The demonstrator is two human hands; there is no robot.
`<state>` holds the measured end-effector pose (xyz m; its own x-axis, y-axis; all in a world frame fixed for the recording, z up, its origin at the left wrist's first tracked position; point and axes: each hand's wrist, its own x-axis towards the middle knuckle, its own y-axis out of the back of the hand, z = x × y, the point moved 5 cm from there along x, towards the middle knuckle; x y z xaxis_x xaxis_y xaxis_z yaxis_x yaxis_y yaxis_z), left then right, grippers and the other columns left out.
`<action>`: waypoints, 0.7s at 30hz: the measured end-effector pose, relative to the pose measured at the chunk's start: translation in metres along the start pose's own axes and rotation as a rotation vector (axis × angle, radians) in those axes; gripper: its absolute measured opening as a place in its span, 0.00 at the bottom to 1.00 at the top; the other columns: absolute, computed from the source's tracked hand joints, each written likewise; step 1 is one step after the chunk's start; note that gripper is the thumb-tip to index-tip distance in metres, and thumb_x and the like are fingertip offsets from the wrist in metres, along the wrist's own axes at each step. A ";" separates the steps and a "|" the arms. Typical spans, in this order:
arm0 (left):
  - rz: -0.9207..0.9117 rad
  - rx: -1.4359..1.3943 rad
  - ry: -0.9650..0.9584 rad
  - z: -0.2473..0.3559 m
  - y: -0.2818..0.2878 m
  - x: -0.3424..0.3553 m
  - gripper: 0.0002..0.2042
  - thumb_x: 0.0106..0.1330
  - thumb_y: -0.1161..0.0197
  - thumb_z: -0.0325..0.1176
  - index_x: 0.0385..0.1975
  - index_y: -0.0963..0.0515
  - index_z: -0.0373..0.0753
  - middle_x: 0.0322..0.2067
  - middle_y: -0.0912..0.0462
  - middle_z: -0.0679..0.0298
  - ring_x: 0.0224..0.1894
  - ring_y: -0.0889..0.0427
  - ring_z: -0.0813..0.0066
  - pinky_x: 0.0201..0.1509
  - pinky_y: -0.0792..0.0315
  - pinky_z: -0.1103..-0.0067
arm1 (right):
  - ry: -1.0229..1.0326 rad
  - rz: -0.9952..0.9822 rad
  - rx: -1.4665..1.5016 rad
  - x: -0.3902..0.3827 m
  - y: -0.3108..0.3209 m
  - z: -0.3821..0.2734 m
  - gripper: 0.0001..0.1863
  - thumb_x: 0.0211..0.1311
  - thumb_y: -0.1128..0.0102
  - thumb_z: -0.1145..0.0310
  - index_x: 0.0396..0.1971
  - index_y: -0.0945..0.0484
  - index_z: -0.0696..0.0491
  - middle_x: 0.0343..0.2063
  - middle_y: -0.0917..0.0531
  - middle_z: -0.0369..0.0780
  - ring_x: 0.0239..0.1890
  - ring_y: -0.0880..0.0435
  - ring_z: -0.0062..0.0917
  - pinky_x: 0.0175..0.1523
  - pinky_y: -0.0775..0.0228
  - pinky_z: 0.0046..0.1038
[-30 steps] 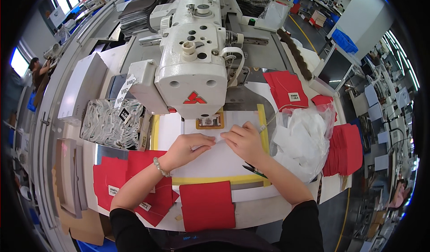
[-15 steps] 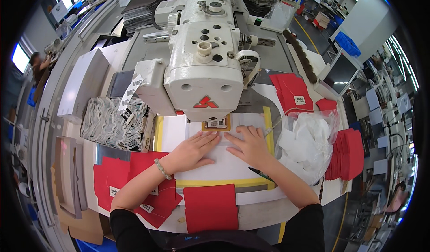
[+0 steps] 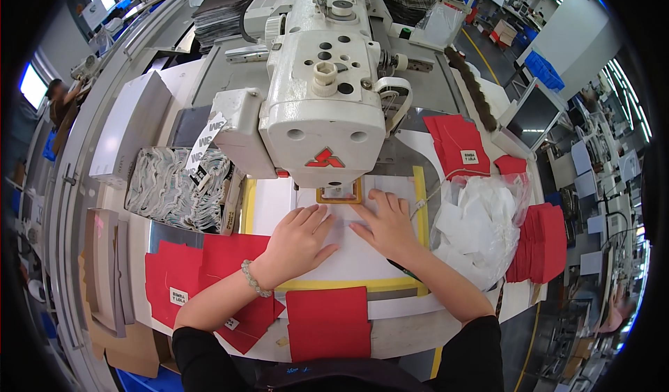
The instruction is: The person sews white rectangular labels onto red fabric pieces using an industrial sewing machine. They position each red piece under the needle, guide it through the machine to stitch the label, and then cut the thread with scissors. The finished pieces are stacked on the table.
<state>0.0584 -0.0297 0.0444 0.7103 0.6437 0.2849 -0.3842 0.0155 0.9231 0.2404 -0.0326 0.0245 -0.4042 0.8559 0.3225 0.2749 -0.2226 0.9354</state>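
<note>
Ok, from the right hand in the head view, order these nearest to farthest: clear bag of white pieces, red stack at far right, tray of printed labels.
1. Clear bag of white pieces, just right of the right hand.
2. Red stack, farther right, beyond the bag.
3. Tray of printed labels, far left, past the left hand.

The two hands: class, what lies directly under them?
Both the left hand and right hand press flat on a white, yellow-edged template below the sewing machine. Anything beneath the palms is covered.
</note>
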 end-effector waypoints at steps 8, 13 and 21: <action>0.071 -0.023 -0.046 0.003 -0.009 0.029 0.33 0.62 0.37 0.52 0.59 0.32 0.33 0.56 0.26 0.46 0.57 0.25 0.51 0.65 0.35 0.64 | 0.007 0.000 -0.027 0.001 -0.003 0.003 0.21 0.60 0.39 0.50 0.51 0.21 0.43 0.49 0.29 0.42 0.49 0.31 0.34 0.48 0.43 0.37; 0.033 -0.033 -0.020 -0.001 -0.018 0.038 0.33 0.62 0.38 0.55 0.56 0.31 0.32 0.54 0.26 0.44 0.55 0.25 0.49 0.63 0.34 0.63 | -0.023 -0.038 0.019 0.000 -0.004 0.004 0.20 0.61 0.39 0.52 0.51 0.20 0.43 0.51 0.30 0.43 0.51 0.31 0.36 0.50 0.44 0.39; 0.037 -0.050 -0.023 -0.002 -0.024 0.041 0.33 0.61 0.37 0.55 0.55 0.31 0.32 0.51 0.24 0.43 0.50 0.23 0.50 0.60 0.33 0.63 | -0.007 0.006 -0.009 0.001 0.000 0.002 0.21 0.58 0.36 0.52 0.49 0.20 0.43 0.49 0.28 0.41 0.49 0.30 0.33 0.48 0.42 0.37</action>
<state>0.0956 -0.0016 0.0332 0.7078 0.6270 0.3253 -0.4392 0.0300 0.8979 0.2421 -0.0309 0.0239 -0.3966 0.8579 0.3267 0.2696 -0.2313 0.9348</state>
